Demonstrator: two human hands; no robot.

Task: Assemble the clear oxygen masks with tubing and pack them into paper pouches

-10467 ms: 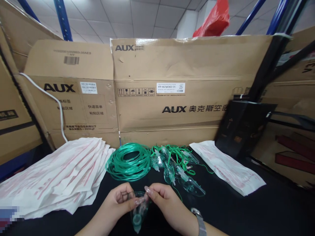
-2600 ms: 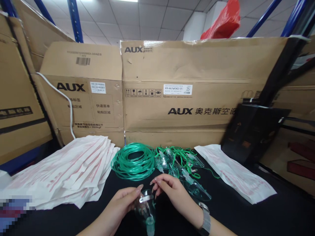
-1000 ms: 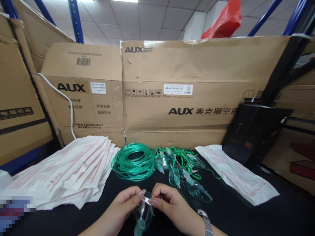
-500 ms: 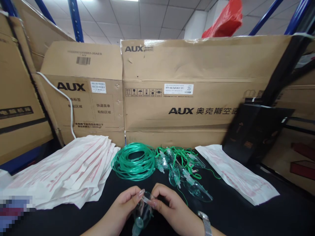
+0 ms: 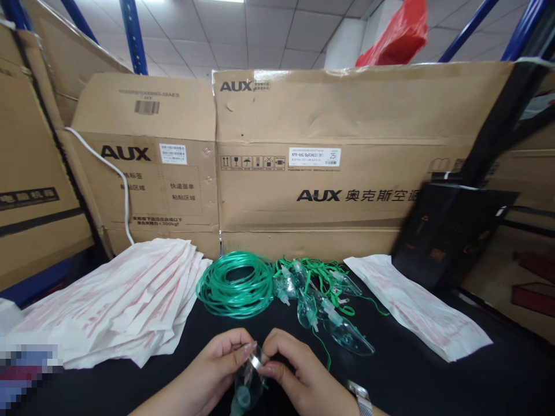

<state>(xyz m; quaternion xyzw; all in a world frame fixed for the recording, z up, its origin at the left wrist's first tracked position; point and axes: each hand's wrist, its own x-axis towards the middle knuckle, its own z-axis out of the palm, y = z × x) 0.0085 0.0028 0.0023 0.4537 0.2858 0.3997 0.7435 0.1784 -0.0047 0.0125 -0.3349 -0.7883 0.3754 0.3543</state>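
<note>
My left hand (image 5: pixel 217 364) and my right hand (image 5: pixel 295 372) meet at the bottom centre, fingers pinched on one clear green oxygen mask (image 5: pixel 246 386). Both thumbs and forefingers press the thin metal nose strip (image 5: pixel 255 362) at the mask's top edge. The mask's green port points down toward me. Just beyond my hands lies a heap of more clear masks (image 5: pixel 323 300) with green elastic straps, and left of it a coil of green tubing (image 5: pixel 235 284).
A spread stack of white paper pouches (image 5: pixel 117 300) covers the black table's left side. One filled pouch (image 5: pixel 418 312) lies at the right. AUX cardboard boxes (image 5: pixel 312 156) wall the back; a black bag (image 5: pixel 446 231) stands at the right.
My hands have dropped slightly toward me with the mask, and my fingers have closed tighter on the metal nose strip. Everything else on the table is as before.
</note>
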